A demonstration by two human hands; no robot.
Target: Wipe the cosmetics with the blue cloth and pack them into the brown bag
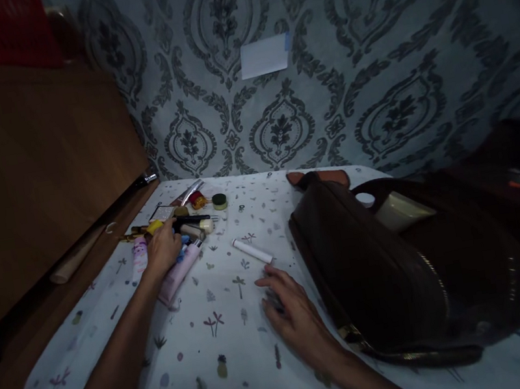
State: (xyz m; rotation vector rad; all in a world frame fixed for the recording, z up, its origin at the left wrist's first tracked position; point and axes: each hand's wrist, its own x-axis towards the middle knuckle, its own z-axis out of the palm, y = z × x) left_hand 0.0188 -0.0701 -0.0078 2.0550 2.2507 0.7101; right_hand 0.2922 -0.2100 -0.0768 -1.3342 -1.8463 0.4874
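Nearest, the right hand (pixel 293 311), fingers loosely bent and apart with nothing in them, is above a printed cloth (pixel 251 386), between a brown bag (pixel 360 264) and a white tube (pixel 252 251) that lies just beyond its fingertips. Farther off, the left hand (pixel 164 248) reaches into a pile of small toiletries, a pink tube (pixel 181 276) beside it; whether its fingers grip anything cannot be told. Beyond the pile lies a dark-lidded jar (pixel 220 201), and behind, white paper (pixel 264 56) against patterned wallpaper (pixel 226 104).
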